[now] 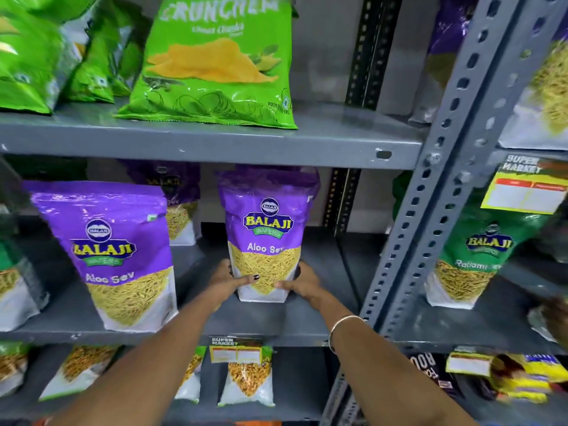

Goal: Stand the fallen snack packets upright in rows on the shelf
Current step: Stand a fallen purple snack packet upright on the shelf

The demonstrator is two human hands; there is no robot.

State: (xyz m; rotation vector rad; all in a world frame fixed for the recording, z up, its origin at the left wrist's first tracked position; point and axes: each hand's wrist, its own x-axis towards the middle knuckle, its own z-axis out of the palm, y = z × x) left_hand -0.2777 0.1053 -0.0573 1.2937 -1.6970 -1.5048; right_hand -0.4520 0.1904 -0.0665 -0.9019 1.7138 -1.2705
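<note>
Aloo Sev packet (266, 238) upright mid-shelf, clasped at base by left hand (229, 279) and right hand (302, 282); neighbouring Aloo Sev pouch (110, 253) standing. Row alignment outstanding.

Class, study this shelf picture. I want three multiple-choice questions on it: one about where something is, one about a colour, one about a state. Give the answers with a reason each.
1. Where does the Crunchex chips packet stand?
A. On the shelf above the Aloo Sev packets
B. On the lowest shelf
C. On the floor

2. What colour is the top of the held Aloo Sev packet?
A. Red
B. Purple
C. Orange

3. How is the held packet being handled?
A. Lying flat, untouched
B. Upright, gripped low on both sides
C. Hanging from one hand

Answers: 1 A, it sits on the upper shelf. 2 B, its upper half is purple. 3 B, the left hand and right hand clasp its base as it stands.
</note>
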